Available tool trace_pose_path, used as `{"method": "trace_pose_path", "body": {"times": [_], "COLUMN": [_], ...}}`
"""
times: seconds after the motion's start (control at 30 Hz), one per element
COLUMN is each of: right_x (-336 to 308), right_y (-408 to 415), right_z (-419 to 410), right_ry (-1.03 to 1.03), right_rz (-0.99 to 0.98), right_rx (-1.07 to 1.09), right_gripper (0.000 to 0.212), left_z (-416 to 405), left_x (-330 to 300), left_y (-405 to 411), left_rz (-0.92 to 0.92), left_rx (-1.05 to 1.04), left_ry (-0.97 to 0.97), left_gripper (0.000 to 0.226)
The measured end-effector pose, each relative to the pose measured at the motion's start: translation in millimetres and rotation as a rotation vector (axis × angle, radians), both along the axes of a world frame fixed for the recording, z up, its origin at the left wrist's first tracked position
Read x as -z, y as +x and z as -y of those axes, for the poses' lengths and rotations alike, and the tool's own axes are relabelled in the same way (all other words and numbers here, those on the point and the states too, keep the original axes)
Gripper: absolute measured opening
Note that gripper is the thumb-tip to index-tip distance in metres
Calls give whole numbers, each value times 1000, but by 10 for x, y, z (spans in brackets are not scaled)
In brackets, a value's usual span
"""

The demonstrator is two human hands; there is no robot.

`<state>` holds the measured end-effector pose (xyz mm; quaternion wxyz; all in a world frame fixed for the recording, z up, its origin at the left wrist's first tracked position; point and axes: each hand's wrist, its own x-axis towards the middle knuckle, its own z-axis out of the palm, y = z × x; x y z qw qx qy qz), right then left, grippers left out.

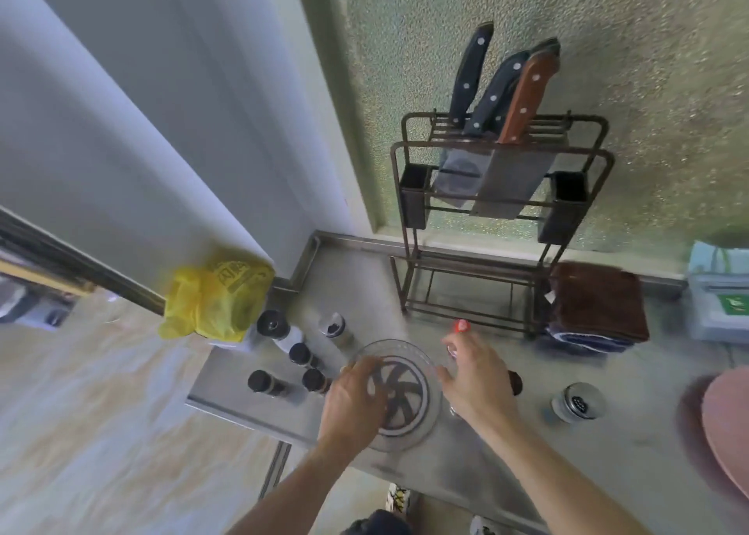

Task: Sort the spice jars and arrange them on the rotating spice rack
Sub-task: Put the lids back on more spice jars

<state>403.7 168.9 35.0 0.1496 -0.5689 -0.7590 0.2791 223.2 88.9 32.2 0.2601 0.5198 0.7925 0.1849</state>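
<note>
Clear plastic turntable: the rotating spice rack point(399, 350) lies flat on the steel bench point(632, 449) near its front edge, with a dark pinwheel hub at its centre and no jar visible on it.
Left hand point(356, 402): palm down on the rack's left rim, fingers spread and curled over the edge; it holds only the rack.
Right hand point(478, 376): loosely open at the rack's right rim, fingertips touching or just off the edge; blur keeps me from telling which. Whether it grips anything else I cannot tell.
Red-capped jar point(462, 327): just behind the right hand, partly hidden by it, off the rack.
Dark-capped jars point(302, 354): a cluster of about four stands left of the rack toward the bench's left edge, all off the rack.
Clear shaker jar point(333, 325): behind the rack on its left, dark contents showing, off the rack.
Perforated-lid jar point(577, 402): well right of the rack, alone.
Brown-topped jar point(514, 381): mostly hidden behind the right hand.
Done, by my reading: the rack is being positioned or steadied; no loading has begun.
Left: every jar remains to be sorted and set on it.
Back edge: knife stand point(502, 194) and folded brown cloth point(595, 303), clear of the work.
</note>
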Motion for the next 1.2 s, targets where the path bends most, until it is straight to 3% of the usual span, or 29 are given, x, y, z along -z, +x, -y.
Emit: {"method": "trace_pose_path", "body": {"times": [0.17, 0.4, 0.5, 0.63, 0.77, 0.97, 1.2], "right_x": [7, 205, 338, 512, 547, 225, 82], "right_y": [-501, -512, -468, -450, -442, -503, -898], "right_z": [142, -232, -421, -539, -559, -442, -165], "right_ry": [6, 298, 124, -37, -30, 106, 12], "right_rz": [-7, 199, 315, 324, 317, 192, 217], "right_rx": [-50, 320, 335, 340, 339, 346, 146], "right_gripper": [42, 45, 49, 36, 28, 30, 35], "left_z": [-132, -810, -994, -1069, -1042, -923, -829], "left_x": [33, 391, 545, 684, 685, 371, 458], "left_y": [-688, -1397, -1522, -1592, -1626, -1476, -1018], "left_rz": [-110, -241, -278, -309, -261, -127, -134], "left_rx": [-84, 128, 228, 292, 297, 319, 522], "left_ry": [69, -77, -190, -220, -183, -1, -67], "left_gripper": [43, 59, 58, 48, 41, 48, 48]}}
